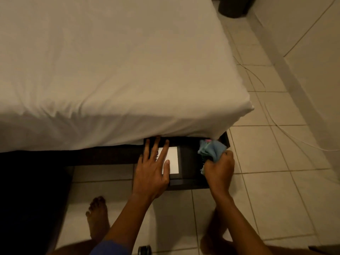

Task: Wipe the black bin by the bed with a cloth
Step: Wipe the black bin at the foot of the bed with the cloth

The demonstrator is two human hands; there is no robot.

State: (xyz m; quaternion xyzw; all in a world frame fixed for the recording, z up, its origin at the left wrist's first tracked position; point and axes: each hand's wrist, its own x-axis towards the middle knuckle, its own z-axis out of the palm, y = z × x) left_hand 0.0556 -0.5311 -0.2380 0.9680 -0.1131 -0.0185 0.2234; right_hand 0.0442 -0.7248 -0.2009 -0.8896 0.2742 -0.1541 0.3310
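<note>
The black bin [189, 159] stands on the floor against the bed's near edge, its far part tucked under the overhanging sheet. A white label [173, 159] is on its top face. My left hand [153, 168] lies flat on the bin's left side, fingers spread, partly covering the label. My right hand [219, 167] is closed around a bunched light-blue cloth [211, 149] and presses it against the bin's right side. The cloth has a bit of pink at its top.
A bed with a white sheet [119, 70] fills the upper left, on a dark frame [46, 159]. Pale floor tiles [276, 181] extend to the right, crossed by a thin white cable [287, 131]. My bare feet [98, 216] stand below. A dark object [233, 6] sits at the top.
</note>
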